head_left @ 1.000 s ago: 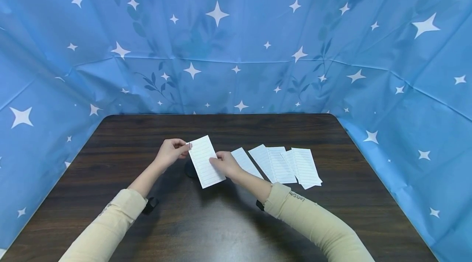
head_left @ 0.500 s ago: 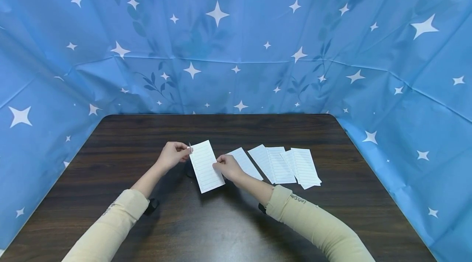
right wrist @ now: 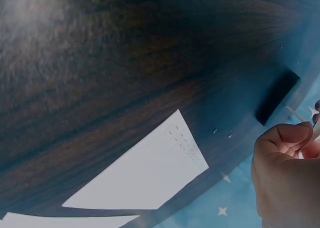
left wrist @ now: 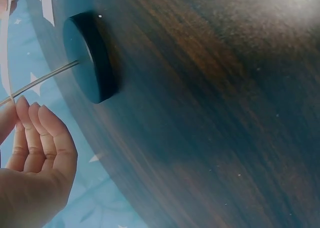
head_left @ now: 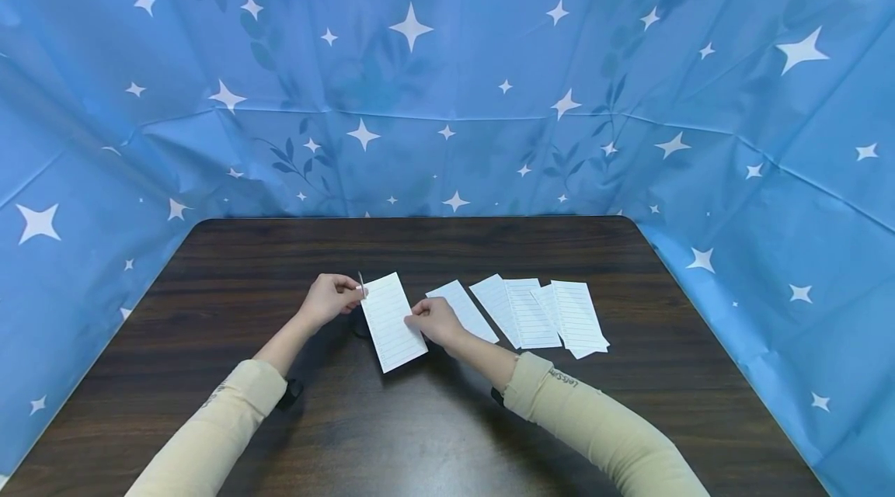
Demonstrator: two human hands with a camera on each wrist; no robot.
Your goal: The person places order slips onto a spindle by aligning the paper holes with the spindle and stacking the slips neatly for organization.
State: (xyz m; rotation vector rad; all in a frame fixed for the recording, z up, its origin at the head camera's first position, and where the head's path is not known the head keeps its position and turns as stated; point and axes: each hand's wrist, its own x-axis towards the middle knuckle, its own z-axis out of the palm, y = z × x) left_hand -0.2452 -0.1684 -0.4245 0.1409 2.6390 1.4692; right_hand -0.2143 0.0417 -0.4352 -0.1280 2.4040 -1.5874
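Note:
A lined white paper slip (head_left: 393,322) is held up between both hands over the table. My left hand (head_left: 329,301) pinches its upper left edge between thumb and forefinger, right where the thin metal rod of a bill spike meets the paper. The round black base (left wrist: 92,58) of that spike stands on the table below, mostly hidden by the slip in the head view. In the left wrist view the rod (left wrist: 45,80) rises from the base and passes the slip, continuing beyond it. My right hand (head_left: 435,320) pinches the slip's right edge.
Several more lined slips lie to the right on the dark wooden table (head_left: 447,241): a single slip (head_left: 464,312) by the right wrist, an overlapping pair (head_left: 533,314) and another overlapping group (head_left: 579,314). A blue star-patterned curtain (head_left: 447,78) hangs behind the table.
Both hands have brought the slip lower and slightly toward me. More of the rod's tip now shows above the left fingers. The slips on the table have stayed put.

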